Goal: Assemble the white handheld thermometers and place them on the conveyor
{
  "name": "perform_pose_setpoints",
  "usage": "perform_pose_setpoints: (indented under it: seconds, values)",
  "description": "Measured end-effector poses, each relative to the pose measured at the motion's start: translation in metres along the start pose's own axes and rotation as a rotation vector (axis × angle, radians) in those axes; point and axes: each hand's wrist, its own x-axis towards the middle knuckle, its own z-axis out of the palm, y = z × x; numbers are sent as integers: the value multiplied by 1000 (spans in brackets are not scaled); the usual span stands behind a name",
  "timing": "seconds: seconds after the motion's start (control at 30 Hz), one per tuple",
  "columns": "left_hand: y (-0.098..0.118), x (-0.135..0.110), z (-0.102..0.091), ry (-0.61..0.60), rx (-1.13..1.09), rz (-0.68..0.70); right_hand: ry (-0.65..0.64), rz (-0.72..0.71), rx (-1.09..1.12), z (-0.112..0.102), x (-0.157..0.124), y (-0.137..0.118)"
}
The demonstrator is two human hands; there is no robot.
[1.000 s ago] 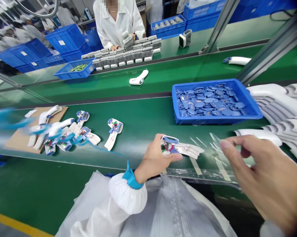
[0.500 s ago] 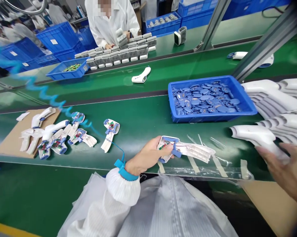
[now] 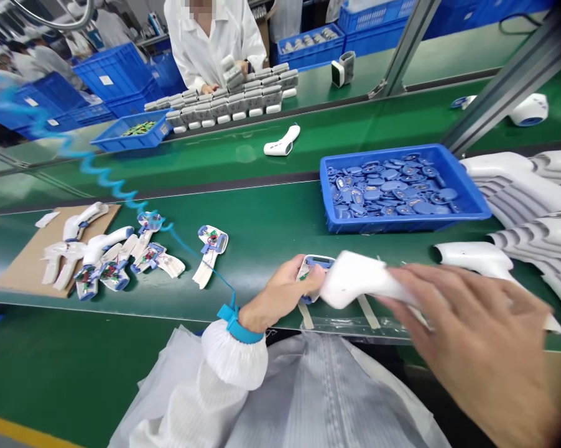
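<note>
My left hand (image 3: 285, 287), with a blue wrist strap at its cuff, grips an opened infrared thermometer half (image 3: 314, 260) by its head end. Wiring and blue parts sit inside it; its handle is mostly hidden. Over that handle my right hand (image 3: 476, 336) holds a white thermometer shell (image 3: 355, 280), fingers closed round its grip and slightly blurred. The shell's wide end is close to my left thumb; I cannot tell whether the two halves touch. To the left lies another opened thermometer half (image 3: 211, 252) with a green board showing.
A blue bin (image 3: 404, 225) of blue oval parts stands behind my hands. White shells (image 3: 532, 230) are stacked at right. More opened halves (image 3: 115, 270) lie left, near a cardboard sheet (image 3: 23, 261). A coiled blue cord (image 3: 117, 186) runs to my wrist. Across the belt a person (image 3: 215, 43) handles grey devices.
My right hand has moved left from the shell stack, bringing a white shell over the opened half. My left hand has kept its hold. The white thermometer on the belt has shifted right.
</note>
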Motion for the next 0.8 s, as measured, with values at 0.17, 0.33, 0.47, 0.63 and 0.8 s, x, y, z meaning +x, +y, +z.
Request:
perform_pose_setpoints:
  seconds: [0.17,0.33,0.47,0.63,0.8]
  values:
    - [-9,-2,-1,24,39,5,-11,-193,-3,17,31,-43]
    - [-13,-5,-2,18,105,130,-283,-3,306,32,25,-28]
    - [-11,-10,0,58,323,213,-837,233,676,21,32,-17]
    - [-25,-16,7,257,682,458,-948,456,917,12,39,-23]
    - [-36,-17,6,273,718,532,-843,462,851,12,33,-31]
